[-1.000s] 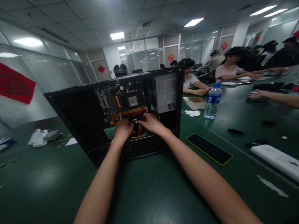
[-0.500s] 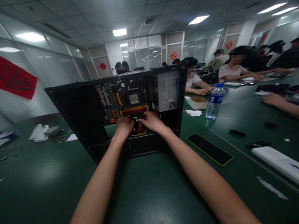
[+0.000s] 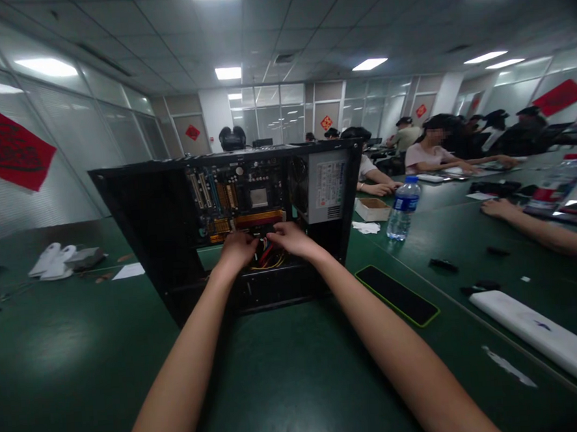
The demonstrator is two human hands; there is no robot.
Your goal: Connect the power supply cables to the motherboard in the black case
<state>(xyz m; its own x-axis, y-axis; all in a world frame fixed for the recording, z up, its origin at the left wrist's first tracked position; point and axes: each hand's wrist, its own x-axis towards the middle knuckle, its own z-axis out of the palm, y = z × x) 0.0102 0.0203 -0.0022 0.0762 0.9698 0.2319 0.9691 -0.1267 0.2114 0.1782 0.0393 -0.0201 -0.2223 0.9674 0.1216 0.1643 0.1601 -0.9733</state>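
Note:
An open black computer case (image 3: 145,231) stands on the green table facing me, its inside showing. Within it are a motherboard (image 3: 261,172) and, at upper right, a grey power supply (image 3: 326,181). Both hands reach in just below the orange memory slots (image 3: 257,219). My left hand (image 3: 238,250) is closed, fingertips bent inward. Close beside it, my right hand (image 3: 290,238) is closed too, its thumb and fingers pinched near a bundle of red, black and yellow cables (image 3: 270,256). What lies between the fingertips is too small and dark to make out.
Right of the case lie a phone (image 3: 397,295) and a white power bank (image 3: 540,337). A water bottle (image 3: 404,209) and small open box (image 3: 372,209) stand behind them. White objects (image 3: 54,259) lie at left. Another person's hand (image 3: 500,208) rests at far right.
The head view has shifted slightly, moving the table items left in the picture. Both hands stay at the same spot in the case, with slightly changed finger positions.

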